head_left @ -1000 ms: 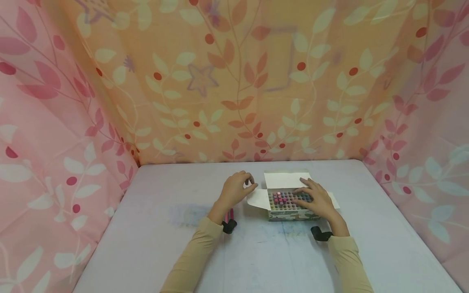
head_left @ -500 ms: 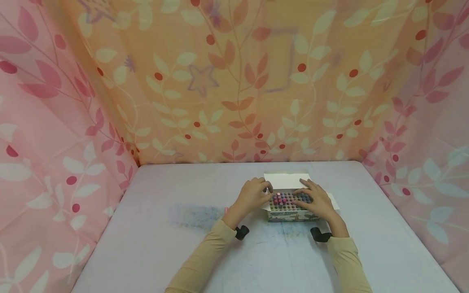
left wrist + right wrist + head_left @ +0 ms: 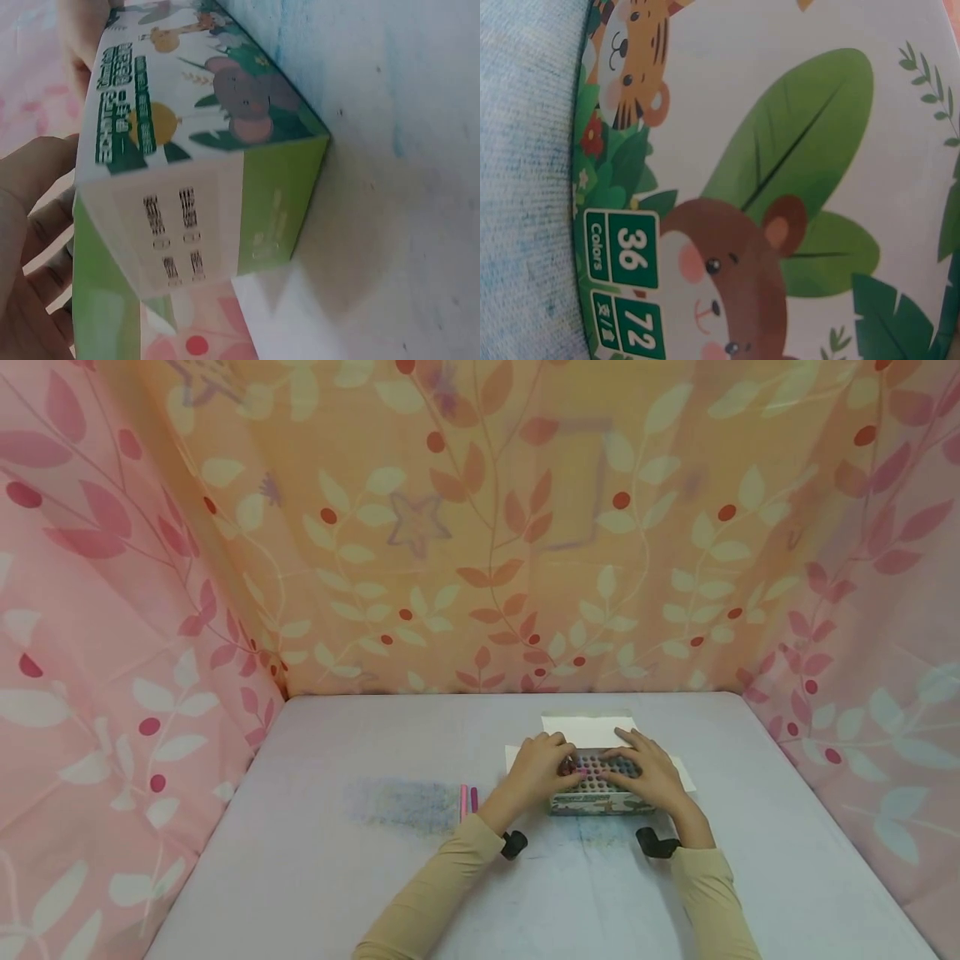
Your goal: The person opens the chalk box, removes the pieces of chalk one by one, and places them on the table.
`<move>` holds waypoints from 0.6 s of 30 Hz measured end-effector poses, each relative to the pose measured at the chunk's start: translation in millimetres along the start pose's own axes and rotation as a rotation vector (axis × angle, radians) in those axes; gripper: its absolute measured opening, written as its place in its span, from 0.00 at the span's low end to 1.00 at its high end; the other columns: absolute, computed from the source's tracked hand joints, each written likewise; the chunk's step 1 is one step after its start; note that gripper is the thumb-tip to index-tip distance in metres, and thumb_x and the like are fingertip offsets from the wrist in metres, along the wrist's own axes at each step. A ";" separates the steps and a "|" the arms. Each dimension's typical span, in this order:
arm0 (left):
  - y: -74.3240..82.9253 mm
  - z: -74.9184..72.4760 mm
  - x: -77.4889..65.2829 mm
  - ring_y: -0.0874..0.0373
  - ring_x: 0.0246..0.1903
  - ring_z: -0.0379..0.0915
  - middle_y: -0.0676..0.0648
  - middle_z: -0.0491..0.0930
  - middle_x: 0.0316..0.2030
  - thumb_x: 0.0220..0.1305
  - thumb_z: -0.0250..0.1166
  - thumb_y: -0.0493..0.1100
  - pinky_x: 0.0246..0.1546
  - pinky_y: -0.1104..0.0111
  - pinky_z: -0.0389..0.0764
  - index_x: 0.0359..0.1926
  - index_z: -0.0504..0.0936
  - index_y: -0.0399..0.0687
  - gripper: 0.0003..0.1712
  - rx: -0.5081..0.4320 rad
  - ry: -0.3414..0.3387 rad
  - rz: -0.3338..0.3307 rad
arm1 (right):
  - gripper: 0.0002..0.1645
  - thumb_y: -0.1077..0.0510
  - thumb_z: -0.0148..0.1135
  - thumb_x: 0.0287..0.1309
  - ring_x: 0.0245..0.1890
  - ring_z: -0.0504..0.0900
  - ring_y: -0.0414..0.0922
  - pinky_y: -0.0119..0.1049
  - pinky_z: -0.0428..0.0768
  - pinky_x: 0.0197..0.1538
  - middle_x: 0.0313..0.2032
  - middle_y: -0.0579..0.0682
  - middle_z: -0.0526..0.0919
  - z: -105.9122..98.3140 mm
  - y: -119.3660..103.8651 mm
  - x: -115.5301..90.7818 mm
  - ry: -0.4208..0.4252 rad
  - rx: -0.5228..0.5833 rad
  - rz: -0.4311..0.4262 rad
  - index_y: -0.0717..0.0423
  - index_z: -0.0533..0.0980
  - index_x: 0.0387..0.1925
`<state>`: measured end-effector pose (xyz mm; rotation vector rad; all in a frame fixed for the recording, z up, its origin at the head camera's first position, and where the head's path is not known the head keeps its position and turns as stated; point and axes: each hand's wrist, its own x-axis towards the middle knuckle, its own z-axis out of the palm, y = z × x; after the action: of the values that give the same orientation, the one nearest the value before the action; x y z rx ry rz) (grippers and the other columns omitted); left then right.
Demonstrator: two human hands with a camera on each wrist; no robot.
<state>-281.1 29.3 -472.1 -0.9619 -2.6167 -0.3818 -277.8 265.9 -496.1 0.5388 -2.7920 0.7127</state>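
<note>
An open cardboard box (image 3: pixel 600 804) with animal pictures stands on the table, packed with rows of coloured sticks (image 3: pixel 592 770) whose round ends show. My left hand (image 3: pixel 534 770) reaches over the box's left end, fingers bent down at the pink and red sticks; its fingertips are partly hidden, so I cannot tell if they pinch one. In the left wrist view, fingers (image 3: pixel 49 232) show behind the box's corner. My right hand (image 3: pixel 651 770) rests over the right part of the box, fingers spread across the sticks. The right wrist view shows only the printed box front (image 3: pixel 780 187) close up.
Pink and magenta sticks (image 3: pixel 474 799) lie on the table left of the box. A bluish smudge (image 3: pixel 405 802) marks the white tablecloth (image 3: pixel 585 902). The box's lid flap (image 3: pixel 588 727) stands open at the back. Patterned curtains (image 3: pixel 480 568) enclose the table.
My left hand has moved right, from beside the box's left flap to over the sticks at its left end. My right hand stays in place. The loose sticks on the table show more fully.
</note>
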 end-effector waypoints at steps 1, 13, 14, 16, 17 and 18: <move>1.4 1.4 0.9 0.62 0.33 0.66 0.57 0.73 0.34 0.56 0.61 0.63 0.33 0.69 0.67 0.38 0.81 0.60 0.17 0.010 -0.006 -0.006 | 0.22 0.39 0.67 0.46 0.67 0.53 0.62 0.65 0.53 0.60 0.65 0.57 0.63 0.0 -0.1 0.0 0.000 0.000 0.002 0.43 0.80 0.42; 17.7 6.9 4.3 0.62 0.32 0.63 0.58 0.72 0.35 0.50 0.64 0.58 0.38 0.66 0.66 0.34 0.82 0.61 0.12 0.062 0.032 -0.109 | 0.22 0.40 0.68 0.45 0.67 0.54 0.63 0.66 0.52 0.60 0.65 0.57 0.63 0.0 -1.6 -0.4 0.012 0.010 0.003 0.44 0.80 0.42; 18.6 7.6 4.2 0.62 0.32 0.63 0.58 0.72 0.35 0.50 0.64 0.57 0.38 0.66 0.66 0.34 0.82 0.61 0.12 0.062 0.032 -0.120 | 0.22 0.40 0.68 0.45 0.67 0.54 0.63 0.66 0.52 0.59 0.65 0.57 0.63 0.3 -1.4 -0.3 0.014 0.009 0.002 0.44 0.80 0.42; 20.1 8.9 4.2 0.62 0.32 0.63 0.58 0.73 0.35 0.50 0.64 0.57 0.38 0.66 0.66 0.34 0.82 0.60 0.12 0.055 0.029 -0.133 | 0.22 0.40 0.68 0.45 0.66 0.54 0.63 0.66 0.53 0.59 0.65 0.57 0.63 0.7 -1.2 -0.3 0.017 0.008 -0.002 0.44 0.80 0.42; 20.6 9.6 4.1 0.62 0.32 0.63 0.58 0.73 0.35 0.50 0.64 0.57 0.37 0.66 0.66 0.33 0.82 0.60 0.12 0.049 0.031 -0.135 | 0.22 0.40 0.68 0.45 0.66 0.54 0.63 0.66 0.53 0.59 0.65 0.57 0.64 1.0 -1.0 -0.3 0.020 0.005 -0.004 0.44 0.80 0.42; 21.0 9.8 4.2 0.62 0.32 0.63 0.58 0.73 0.35 0.50 0.64 0.56 0.37 0.67 0.66 0.33 0.82 0.60 0.11 0.042 0.040 -0.137 | 0.22 0.40 0.68 0.45 0.66 0.54 0.63 0.67 0.53 0.59 0.65 0.58 0.64 1.1 -0.6 -0.4 0.021 0.004 -0.005 0.44 0.80 0.42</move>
<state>-272.2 50.6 -476.5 -0.7566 -2.6503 -0.3740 -277.4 265.0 -496.9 0.5362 -2.7698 0.7189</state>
